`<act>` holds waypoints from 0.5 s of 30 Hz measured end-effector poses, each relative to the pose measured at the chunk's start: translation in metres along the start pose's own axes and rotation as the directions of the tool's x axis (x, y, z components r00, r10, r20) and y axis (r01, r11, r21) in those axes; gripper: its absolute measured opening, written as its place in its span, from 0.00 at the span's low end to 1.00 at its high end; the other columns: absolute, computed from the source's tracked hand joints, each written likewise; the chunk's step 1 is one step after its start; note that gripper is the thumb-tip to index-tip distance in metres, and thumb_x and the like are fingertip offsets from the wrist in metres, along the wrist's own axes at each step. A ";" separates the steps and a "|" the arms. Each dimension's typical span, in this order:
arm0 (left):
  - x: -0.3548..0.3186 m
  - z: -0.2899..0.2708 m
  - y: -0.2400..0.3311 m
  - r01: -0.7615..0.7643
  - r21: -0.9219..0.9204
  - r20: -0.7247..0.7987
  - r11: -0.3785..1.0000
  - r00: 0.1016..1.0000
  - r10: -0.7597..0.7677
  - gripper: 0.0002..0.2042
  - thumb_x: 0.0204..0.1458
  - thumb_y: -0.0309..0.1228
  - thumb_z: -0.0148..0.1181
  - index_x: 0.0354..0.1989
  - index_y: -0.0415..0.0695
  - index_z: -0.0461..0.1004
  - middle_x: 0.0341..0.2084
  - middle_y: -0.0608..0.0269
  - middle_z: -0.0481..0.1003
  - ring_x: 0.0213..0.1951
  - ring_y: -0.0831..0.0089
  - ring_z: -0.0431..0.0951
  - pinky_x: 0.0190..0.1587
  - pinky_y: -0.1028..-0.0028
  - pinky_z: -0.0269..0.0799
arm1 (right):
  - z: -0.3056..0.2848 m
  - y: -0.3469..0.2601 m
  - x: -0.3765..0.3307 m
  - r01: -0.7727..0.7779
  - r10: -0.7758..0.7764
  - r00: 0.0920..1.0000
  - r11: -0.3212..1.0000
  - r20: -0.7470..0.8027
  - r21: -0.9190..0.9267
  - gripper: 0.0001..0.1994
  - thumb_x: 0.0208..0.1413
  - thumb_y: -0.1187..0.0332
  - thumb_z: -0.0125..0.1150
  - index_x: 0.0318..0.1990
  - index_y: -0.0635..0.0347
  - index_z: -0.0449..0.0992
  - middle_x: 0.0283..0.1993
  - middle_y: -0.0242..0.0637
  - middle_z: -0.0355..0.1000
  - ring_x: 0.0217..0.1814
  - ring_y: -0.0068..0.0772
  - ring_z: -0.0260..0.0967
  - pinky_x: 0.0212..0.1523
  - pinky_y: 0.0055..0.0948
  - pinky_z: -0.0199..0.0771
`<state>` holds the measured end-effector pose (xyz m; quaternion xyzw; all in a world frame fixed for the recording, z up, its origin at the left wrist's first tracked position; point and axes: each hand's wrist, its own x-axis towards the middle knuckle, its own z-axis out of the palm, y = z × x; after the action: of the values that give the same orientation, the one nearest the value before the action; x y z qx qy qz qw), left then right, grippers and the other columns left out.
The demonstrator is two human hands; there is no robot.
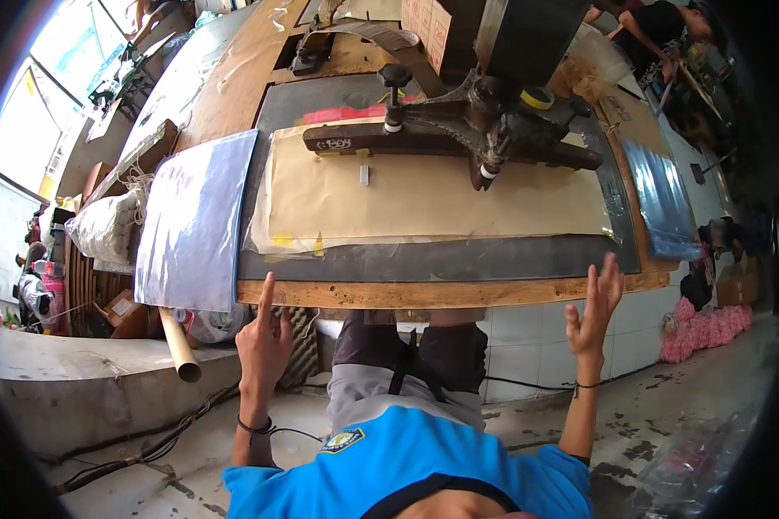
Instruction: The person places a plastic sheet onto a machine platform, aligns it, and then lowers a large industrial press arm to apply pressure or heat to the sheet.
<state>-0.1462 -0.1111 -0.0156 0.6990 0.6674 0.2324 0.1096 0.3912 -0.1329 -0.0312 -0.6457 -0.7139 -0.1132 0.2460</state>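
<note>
Left hand (264, 342), 7 o'clock: index finger up at surface (424, 294) edge, grip empty. Right hand (595, 310), 4 o'clock: open, empty. Tan paper sheet (433, 201) lies flat under press arm (459, 134), 12 o'clock, untouched.

Left hand (262, 339): sits in the lower left of centre of the frame, raised on a forearm that comes up from the lower edge. Index finger extended straight up, remaining fingers curled into the palm. A dark band circles the wrist. The hand holds nothing.

Right hand (595, 307): sits right of centre, at about mid height, on a forearm rising from the lower right. Fingers spread and straight, pointing upward, thumb set apart to the left. A thin dark band circles the wrist. The hand holds nothing.

Both hands are well apart.
</note>
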 end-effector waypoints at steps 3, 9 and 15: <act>-0.005 -0.001 0.006 -0.095 0.007 -0.058 0.995 0.994 0.096 0.38 0.54 0.18 0.60 0.76 0.50 0.60 0.14 0.58 0.67 0.15 0.61 0.68 0.22 0.63 0.65 | 0.000 0.002 0.003 -0.093 0.089 0.977 0.996 0.193 0.011 0.42 0.69 0.32 0.30 0.80 0.51 0.52 0.83 0.40 0.48 0.86 0.48 0.40 0.81 0.64 0.25; -0.009 0.004 -0.014 -0.554 0.136 -0.484 0.821 0.686 0.543 0.38 0.52 0.14 0.60 0.75 0.38 0.55 0.15 0.61 0.67 0.15 0.65 0.66 0.23 0.71 0.65 | -0.011 -0.009 0.001 -0.093 0.138 0.921 0.986 0.364 -0.139 0.43 0.67 0.30 0.27 0.79 0.49 0.53 0.84 0.37 0.45 0.87 0.48 0.36 0.80 0.67 0.24; -0.011 0.004 -0.004 -0.026 0.061 0.057 0.998 0.998 0.023 0.38 0.56 0.20 0.59 0.77 0.51 0.57 0.14 0.54 0.72 0.14 0.67 0.69 0.22 0.67 0.69 | -0.043 -0.016 0.020 -0.093 0.100 0.942 0.995 0.319 -0.035 0.38 0.71 0.38 0.41 0.79 0.50 0.54 0.85 0.39 0.43 0.87 0.48 0.37 0.82 0.58 0.35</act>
<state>-0.1484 -0.1211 -0.0229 0.7164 0.6622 0.1932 0.1041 0.3837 -0.1385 0.0176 -0.6921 -0.7108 -0.0016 0.1256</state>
